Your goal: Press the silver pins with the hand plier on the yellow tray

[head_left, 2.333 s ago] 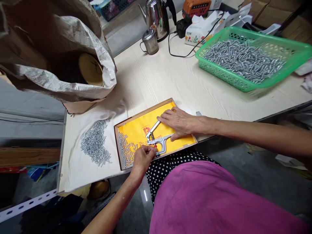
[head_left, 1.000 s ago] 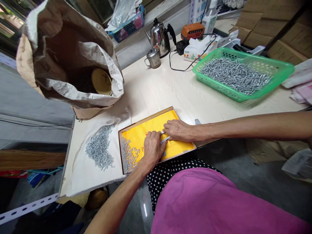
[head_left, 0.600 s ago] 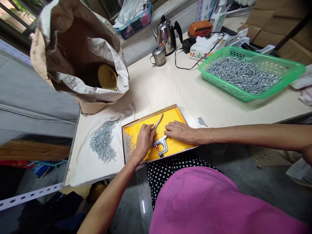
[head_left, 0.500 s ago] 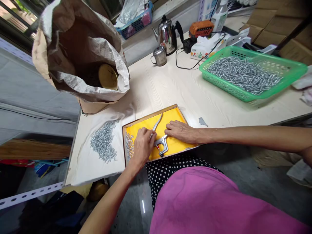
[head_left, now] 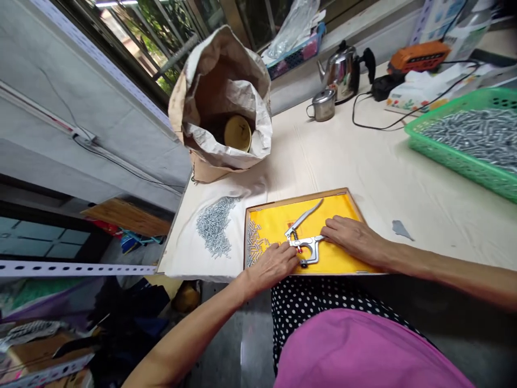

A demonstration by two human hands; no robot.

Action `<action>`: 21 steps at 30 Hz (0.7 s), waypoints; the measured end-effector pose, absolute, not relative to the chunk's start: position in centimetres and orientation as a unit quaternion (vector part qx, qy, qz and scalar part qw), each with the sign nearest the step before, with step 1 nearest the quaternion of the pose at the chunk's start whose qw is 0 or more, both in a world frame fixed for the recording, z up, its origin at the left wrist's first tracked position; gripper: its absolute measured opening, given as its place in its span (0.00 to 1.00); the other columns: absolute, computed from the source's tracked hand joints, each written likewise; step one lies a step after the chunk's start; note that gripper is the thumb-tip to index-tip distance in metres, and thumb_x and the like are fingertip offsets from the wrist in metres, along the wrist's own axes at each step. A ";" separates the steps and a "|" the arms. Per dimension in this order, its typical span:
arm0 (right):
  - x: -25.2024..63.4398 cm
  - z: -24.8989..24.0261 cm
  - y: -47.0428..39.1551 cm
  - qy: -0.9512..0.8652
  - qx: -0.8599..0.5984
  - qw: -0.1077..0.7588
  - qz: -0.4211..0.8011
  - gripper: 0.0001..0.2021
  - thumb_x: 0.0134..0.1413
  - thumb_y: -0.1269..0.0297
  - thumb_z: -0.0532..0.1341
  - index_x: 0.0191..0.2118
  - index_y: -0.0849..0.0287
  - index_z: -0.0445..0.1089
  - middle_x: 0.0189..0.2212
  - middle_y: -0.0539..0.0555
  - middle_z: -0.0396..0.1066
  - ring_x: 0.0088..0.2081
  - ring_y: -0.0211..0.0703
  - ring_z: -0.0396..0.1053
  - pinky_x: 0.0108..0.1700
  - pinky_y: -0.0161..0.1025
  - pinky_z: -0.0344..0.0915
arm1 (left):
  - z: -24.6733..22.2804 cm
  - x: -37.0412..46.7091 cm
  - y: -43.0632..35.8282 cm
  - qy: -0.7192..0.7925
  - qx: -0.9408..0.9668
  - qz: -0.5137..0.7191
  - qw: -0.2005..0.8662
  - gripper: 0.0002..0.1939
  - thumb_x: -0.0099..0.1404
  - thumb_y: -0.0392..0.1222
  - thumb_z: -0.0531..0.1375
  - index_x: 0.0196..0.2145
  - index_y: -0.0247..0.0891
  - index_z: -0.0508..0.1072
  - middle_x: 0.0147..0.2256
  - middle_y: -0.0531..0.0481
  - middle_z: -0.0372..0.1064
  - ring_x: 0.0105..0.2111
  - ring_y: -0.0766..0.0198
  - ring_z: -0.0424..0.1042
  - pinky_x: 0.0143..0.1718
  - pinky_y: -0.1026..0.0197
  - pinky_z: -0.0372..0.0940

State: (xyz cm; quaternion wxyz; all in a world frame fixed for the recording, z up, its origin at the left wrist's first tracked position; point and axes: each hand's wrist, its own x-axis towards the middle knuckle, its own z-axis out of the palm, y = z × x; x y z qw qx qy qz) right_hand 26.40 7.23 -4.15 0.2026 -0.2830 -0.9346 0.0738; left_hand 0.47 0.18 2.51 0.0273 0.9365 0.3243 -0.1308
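Resting mid-frame on the yellow-lined tray (head_left: 347,196), left hand (head_left: 270,265) fingers pinch the metal pliers (head_left: 301,240); right hand (head_left: 353,240) fingers lie flat, apart, near the bench edge.

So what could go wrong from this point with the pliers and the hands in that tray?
The left hand has fingertips right at the head of the metal pliers while the right hand rests on the lower handle; a squeeze might pinch them. The yellow-lined tray sits at the table's near edge, so pressing down could tip it and spill the small metal pins.
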 end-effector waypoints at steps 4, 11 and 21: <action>26.4 -4.6 7.2 -0.924 -0.303 0.218 0.078 0.11 0.66 0.71 0.50 0.33 0.57 0.66 0.30 0.53 0.65 0.33 0.43 0.60 0.34 0.40 0.53 | 3.3 -2.4 -0.9 0.401 0.910 -0.103 0.013 0.09 0.74 0.38 0.52 0.38 0.37 0.71 0.38 0.45 0.69 0.40 0.58 0.66 0.39 0.56 0.63; 26.4 -5.5 7.1 -0.920 -0.311 0.220 0.092 0.12 0.67 0.70 0.49 0.34 0.57 0.66 0.31 0.54 0.65 0.33 0.45 0.61 0.35 0.41 0.54 | 3.7 -12.5 2.5 0.736 0.670 -0.023 -0.094 0.11 0.73 0.39 0.52 0.39 0.37 0.74 0.41 0.43 0.70 0.45 0.54 0.67 0.43 0.56 0.63; 26.3 -5.3 7.2 -0.917 -0.309 0.234 0.099 0.12 0.67 0.67 0.50 0.35 0.55 0.69 0.31 0.55 0.67 0.33 0.45 0.63 0.34 0.42 0.57 | 1.4 -16.4 5.0 0.771 0.628 -0.095 -0.049 0.08 0.70 0.37 0.54 0.39 0.37 0.74 0.44 0.41 0.68 0.49 0.52 0.64 0.43 0.55 0.61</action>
